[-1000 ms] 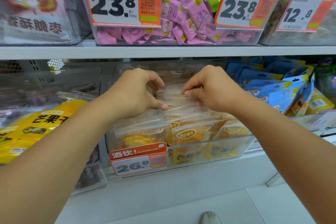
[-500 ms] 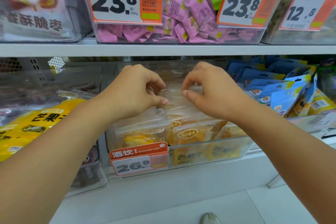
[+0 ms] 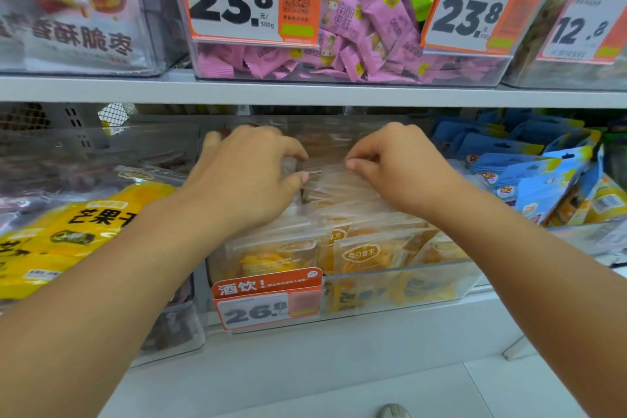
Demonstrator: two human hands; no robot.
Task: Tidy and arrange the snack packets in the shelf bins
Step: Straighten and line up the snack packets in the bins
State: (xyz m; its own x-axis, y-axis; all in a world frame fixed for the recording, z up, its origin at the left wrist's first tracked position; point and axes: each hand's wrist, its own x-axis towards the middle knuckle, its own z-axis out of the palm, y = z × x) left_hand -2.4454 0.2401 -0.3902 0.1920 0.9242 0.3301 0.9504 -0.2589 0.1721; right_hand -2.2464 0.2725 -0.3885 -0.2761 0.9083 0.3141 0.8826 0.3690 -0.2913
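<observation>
A clear bin [image 3: 400, 292] on the lower shelf holds several see-through packets of orange dried fruit [image 3: 359, 254], standing in rows. My left hand [image 3: 244, 173] and my right hand [image 3: 400, 166] reach into the bin from above. Each pinches the top edge of the same clear packet [image 3: 327, 170] in the back row, thumb against fingers, one hand at each end. The packet's lower part is hidden behind the rows in front.
Yellow mango bags [image 3: 78, 227] lie in the bin to the left, blue pouches [image 3: 539, 176] in the bin to the right. Above, a bin of pink sweets [image 3: 366, 27] carries price tags. An orange 26.8 tag [image 3: 268, 302] hangs on the bin front. A shoe tip [image 3: 393, 411] shows below.
Both hands have shifted slightly up and back along the packet tops, still pinching the clear packet between them.
</observation>
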